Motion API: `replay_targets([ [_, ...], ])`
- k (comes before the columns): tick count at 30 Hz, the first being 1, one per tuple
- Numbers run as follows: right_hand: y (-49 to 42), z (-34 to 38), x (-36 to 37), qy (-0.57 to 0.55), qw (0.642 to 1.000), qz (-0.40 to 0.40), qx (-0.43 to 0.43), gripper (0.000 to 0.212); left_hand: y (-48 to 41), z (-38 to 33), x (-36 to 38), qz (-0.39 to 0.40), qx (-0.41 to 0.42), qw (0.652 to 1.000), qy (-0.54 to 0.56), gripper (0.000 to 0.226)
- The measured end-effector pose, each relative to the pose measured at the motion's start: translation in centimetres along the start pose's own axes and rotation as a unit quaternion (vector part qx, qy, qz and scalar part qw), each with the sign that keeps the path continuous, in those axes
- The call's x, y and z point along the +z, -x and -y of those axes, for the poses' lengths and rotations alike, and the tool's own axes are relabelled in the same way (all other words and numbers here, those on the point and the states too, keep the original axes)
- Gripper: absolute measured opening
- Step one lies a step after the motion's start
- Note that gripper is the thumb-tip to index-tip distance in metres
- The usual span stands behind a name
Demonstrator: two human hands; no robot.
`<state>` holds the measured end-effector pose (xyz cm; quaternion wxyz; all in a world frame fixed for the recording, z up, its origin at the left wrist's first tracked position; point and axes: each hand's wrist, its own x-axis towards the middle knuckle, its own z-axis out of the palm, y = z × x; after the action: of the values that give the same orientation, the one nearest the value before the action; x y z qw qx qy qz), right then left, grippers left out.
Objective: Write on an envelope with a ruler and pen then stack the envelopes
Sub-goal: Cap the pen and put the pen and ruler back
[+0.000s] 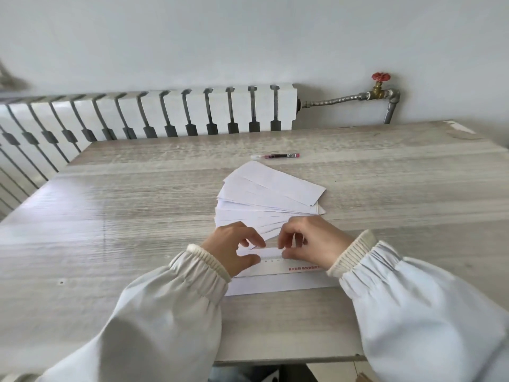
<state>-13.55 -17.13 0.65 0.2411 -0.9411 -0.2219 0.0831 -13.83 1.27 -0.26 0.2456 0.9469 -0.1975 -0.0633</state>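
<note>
A white envelope [278, 285] lies flat near the table's front edge. On it rests a pale clear ruler [286, 264] with red print at its right end. My left hand [234, 248] and my right hand [311, 244] both pinch the ruler's far edge with their fingertips, close together. Behind them a fanned pile of white envelopes [267, 199] spreads over the table. A red pen [275, 156] lies alone beyond the pile, pointing left to right.
The light wooden table [137, 216] reaches to a white radiator [154, 111] along the far wall. A metal pipe with a red valve [381, 78] runs at the back right. The table's front edge [275, 361] is close to my body.
</note>
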Motion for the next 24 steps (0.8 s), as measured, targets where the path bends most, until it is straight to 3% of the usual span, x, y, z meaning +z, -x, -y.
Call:
replay_targets([
  [6, 0.27, -0.53, 0.71, 0.014, 0.999, 0.029, 0.016, 0.027, 0.19, 0.80, 0.79, 0.013, -0.002, 1.000, 0.001, 0.034],
  [24, 0.03, -0.75, 0.87, 0.035, 0.998, 0.051, 0.025, 0.029, 0.22, 0.51, 0.52, 0.072, -0.012, 0.997, -0.001, 0.034],
])
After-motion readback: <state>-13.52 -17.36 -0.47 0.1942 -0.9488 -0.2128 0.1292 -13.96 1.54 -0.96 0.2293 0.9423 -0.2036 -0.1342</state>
